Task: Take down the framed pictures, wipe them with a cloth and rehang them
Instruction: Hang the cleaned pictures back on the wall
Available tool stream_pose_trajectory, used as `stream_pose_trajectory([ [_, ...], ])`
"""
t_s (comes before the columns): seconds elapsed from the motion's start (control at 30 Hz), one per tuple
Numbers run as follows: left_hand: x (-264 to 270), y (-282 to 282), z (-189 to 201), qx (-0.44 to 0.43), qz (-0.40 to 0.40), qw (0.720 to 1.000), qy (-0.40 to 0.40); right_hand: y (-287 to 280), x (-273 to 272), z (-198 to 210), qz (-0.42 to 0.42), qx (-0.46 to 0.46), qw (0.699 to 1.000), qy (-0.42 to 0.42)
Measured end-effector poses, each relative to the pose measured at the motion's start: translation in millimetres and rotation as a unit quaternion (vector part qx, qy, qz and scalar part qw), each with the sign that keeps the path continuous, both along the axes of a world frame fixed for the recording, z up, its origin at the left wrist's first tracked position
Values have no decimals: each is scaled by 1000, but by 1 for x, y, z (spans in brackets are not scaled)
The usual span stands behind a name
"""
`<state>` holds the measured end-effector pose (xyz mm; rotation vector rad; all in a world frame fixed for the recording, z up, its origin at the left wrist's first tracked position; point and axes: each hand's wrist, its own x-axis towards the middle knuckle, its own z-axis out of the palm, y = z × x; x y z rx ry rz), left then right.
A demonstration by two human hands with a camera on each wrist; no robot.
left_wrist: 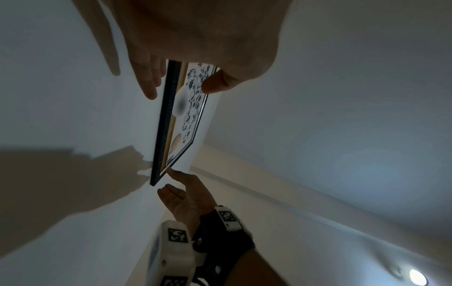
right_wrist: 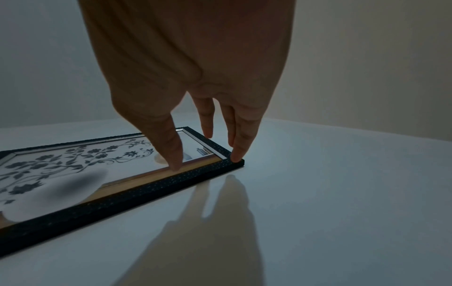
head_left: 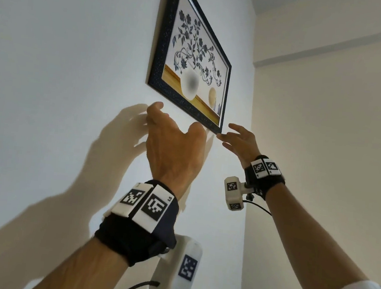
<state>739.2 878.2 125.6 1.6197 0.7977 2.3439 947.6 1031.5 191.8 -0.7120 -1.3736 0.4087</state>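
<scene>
The framed picture [head_left: 195, 57], a dark speckled frame around blue flowers in a pale vase, hangs flat on the white wall [head_left: 63, 72], at twelve o'clock above both raised hands. The left hand [head_left: 173, 142] reaches up under the frame's lower edge, fingers loosely spread and thumb apart; in the left wrist view its fingers lie on the wall side of the frame and its thumb on the glass side, but whether either touches is hard to tell. The right hand [head_left: 240, 141] is at the frame's lower right corner, at three o'clock from the left hand, fingers straight and spread; in the right wrist view one fingertip rests on that corner and the thumb tip on the lower edge of the glass. It grips nothing. The top of the frame is cut off in the head view. The vase's belly is blurred out. Both wrist views are dim, and the palms fill their upper halves.
</scene>
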Motion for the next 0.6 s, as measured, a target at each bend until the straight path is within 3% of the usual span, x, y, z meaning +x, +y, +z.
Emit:
stream_pose_trajectory([
  [0.1,-11,-9,3,66,85,994,8,-6,-5,5,11,-22,1000,14],
  [0.2,-20,-11,14,98,150,981,72,-5,-11,7,5,-52,998,20],
  [0.4,-27,2,22,44,186,968,165,17,-18,8,15,-111,993,42],
  [0.6,-28,14,17,39,197,962,186,31,-24,13,4,-108,994,27],
])
